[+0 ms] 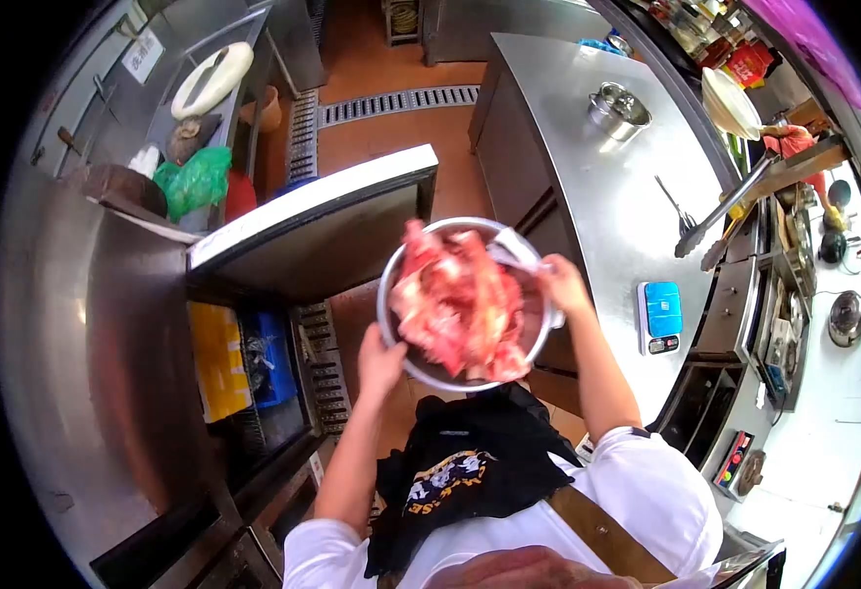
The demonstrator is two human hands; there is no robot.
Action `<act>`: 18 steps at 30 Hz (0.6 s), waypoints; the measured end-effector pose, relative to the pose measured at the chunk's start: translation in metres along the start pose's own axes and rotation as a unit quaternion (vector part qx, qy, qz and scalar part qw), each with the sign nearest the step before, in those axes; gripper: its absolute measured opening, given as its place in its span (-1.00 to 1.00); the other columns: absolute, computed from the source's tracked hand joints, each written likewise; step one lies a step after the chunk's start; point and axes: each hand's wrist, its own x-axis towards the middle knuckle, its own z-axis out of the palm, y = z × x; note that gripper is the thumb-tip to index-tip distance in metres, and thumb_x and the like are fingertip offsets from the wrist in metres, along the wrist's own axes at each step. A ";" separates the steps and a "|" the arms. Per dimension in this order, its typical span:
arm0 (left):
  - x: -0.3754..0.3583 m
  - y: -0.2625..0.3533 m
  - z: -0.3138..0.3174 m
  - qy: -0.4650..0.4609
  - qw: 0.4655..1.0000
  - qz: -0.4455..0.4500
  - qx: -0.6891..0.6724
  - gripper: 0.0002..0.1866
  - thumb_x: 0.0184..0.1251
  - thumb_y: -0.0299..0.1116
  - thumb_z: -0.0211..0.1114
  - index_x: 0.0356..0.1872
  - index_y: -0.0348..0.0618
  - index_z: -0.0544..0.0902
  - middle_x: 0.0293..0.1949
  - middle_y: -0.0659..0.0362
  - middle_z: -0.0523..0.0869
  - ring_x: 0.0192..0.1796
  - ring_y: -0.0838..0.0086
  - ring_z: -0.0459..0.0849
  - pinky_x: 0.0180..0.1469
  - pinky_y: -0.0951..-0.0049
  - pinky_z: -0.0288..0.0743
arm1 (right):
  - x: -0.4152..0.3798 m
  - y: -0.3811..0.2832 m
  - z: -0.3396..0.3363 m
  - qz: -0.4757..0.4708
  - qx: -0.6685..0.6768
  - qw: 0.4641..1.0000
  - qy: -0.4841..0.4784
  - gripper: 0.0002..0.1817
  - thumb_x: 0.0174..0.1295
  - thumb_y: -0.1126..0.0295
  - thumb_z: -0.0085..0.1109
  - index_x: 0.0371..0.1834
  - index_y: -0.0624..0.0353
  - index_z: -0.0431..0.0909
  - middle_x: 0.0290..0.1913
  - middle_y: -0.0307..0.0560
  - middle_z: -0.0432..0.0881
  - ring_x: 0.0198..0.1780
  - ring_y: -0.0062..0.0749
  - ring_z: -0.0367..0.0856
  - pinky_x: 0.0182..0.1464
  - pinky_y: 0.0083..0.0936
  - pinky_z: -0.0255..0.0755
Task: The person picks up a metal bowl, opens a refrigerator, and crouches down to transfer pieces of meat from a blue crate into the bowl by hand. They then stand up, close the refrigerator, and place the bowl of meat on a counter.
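Note:
A round metal basin (383, 312) heaped with raw red meat and bones (465, 309) is held up in front of my body. My left hand (381, 361) grips the basin's lower left rim. On the right side, my right hand (560, 285) is closed on the rim, beside a pale strip (517, 247) that is too blurred to make out. The meat is slightly smeared by motion. Left of the basin, a fridge door (327, 221) stands open, and inside are a yellow container (219, 358) and a blue container (271, 358).
On the right, a steel counter (592, 182) bears a metal pot (619, 110), a whisk-like utensil and a blue scale (659, 316). Tongs (730, 211) hang near its far edge. A green bag (195, 185) lies at the left. Floor drain grates (396, 104) cross the orange floor.

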 end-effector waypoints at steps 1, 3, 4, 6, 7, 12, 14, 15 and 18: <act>0.008 0.065 0.018 -0.024 0.997 0.004 0.074 -0.63 0.03 -0.47 0.27 -0.06 -0.27 0.58 -0.17 -0.03 0.69 -0.07 0.23 0.69 0.01 0.29 0.52 | 0.006 -0.009 -0.034 0.032 0.016 0.999 0.033 -0.83 0.28 0.36 0.19 -0.13 0.16 0.57 -0.44 -0.24 0.58 -0.43 -0.58 0.48 -0.38 -0.55 0.39; 0.062 0.093 0.069 -0.075 0.987 0.074 0.122 -0.62 0.06 -0.36 0.28 -0.04 -0.21 0.59 -0.12 -0.13 0.70 -0.01 0.03 0.68 0.05 0.16 0.51 | 0.019 0.005 -0.085 0.051 0.039 0.991 0.118 -0.78 0.26 0.36 0.20 -0.11 0.24 0.57 -0.34 -0.18 0.61 -0.28 -0.53 0.53 -0.20 -0.55 0.43; 0.082 0.128 0.097 -0.083 0.979 0.082 0.165 -0.67 0.07 -0.41 0.27 -0.09 -0.26 0.58 -0.16 -0.08 0.69 -0.05 0.16 0.68 0.02 0.26 0.50 | 0.029 0.020 -0.105 0.033 0.044 0.985 0.165 -0.73 0.26 0.33 0.19 -0.07 0.29 0.57 -0.27 -0.12 0.63 -0.20 -0.48 0.55 -0.10 -0.54 0.44; 0.126 0.163 0.151 -0.099 0.973 0.103 0.179 -0.64 0.06 -0.36 0.33 -0.08 -0.23 0.60 -0.14 -0.13 0.70 -0.04 0.06 0.69 0.00 0.19 0.54 | 0.034 0.039 -0.136 0.043 -0.051 0.961 0.270 -0.57 0.31 0.32 0.18 0.14 0.38 0.46 -0.01 0.07 0.65 -0.03 -0.35 0.61 0.05 -0.46 0.45; 0.155 0.171 0.183 -0.144 0.971 0.083 0.174 -0.63 0.04 -0.27 0.35 -0.12 -0.24 0.61 -0.13 -0.17 0.71 -0.03 -0.06 0.68 0.01 0.08 0.54 | 0.035 0.047 -0.153 0.044 0.063 0.970 0.232 -0.59 0.33 0.31 0.17 0.15 0.34 0.48 -0.01 0.03 0.62 -0.07 -0.34 0.60 0.03 -0.44 0.48; 0.236 0.208 0.283 -0.220 0.929 0.169 0.245 -0.49 0.00 -0.37 0.31 0.10 -0.09 0.66 -0.06 -0.15 0.71 0.02 -0.02 0.70 0.11 0.12 0.57 | 0.068 0.121 -0.209 0.124 0.228 0.913 0.314 -0.56 0.40 0.45 0.02 0.33 0.24 0.29 -0.20 -0.13 0.58 -0.28 -0.49 0.56 -0.26 -0.49 0.54; 0.239 0.233 0.272 -0.123 0.965 0.131 0.190 -0.55 0.12 -0.39 0.17 0.11 -0.06 0.60 0.08 -0.13 0.63 0.23 -0.04 0.55 0.24 0.08 0.43 | 0.083 0.135 -0.222 0.103 0.085 0.913 0.385 -0.61 0.34 0.40 0.00 0.17 0.37 0.43 -0.16 -0.03 0.58 -0.20 -0.30 0.54 -0.09 -0.34 0.51; 0.246 0.257 0.241 -0.132 0.941 0.161 0.265 -0.55 0.19 -0.38 0.10 0.16 -0.06 0.55 0.06 -0.11 0.61 0.17 -0.06 0.55 0.18 0.04 0.45 | 0.082 0.148 -0.238 0.088 0.010 0.938 0.336 -0.62 0.29 0.38 0.02 0.07 0.44 0.47 -0.16 0.02 0.57 -0.18 -0.26 0.52 -0.09 -0.33 0.47; 0.284 0.270 0.147 0.039 0.897 0.228 0.375 -0.52 0.21 -0.08 0.22 0.13 -0.04 0.57 0.00 -0.09 0.63 0.10 0.02 0.58 0.11 0.04 0.46 | 0.078 0.149 -0.251 0.129 -0.001 0.944 0.303 -0.64 0.28 0.36 0.05 0.02 0.43 0.51 -0.17 0.13 0.60 -0.18 -0.15 0.55 -0.02 -0.30 0.45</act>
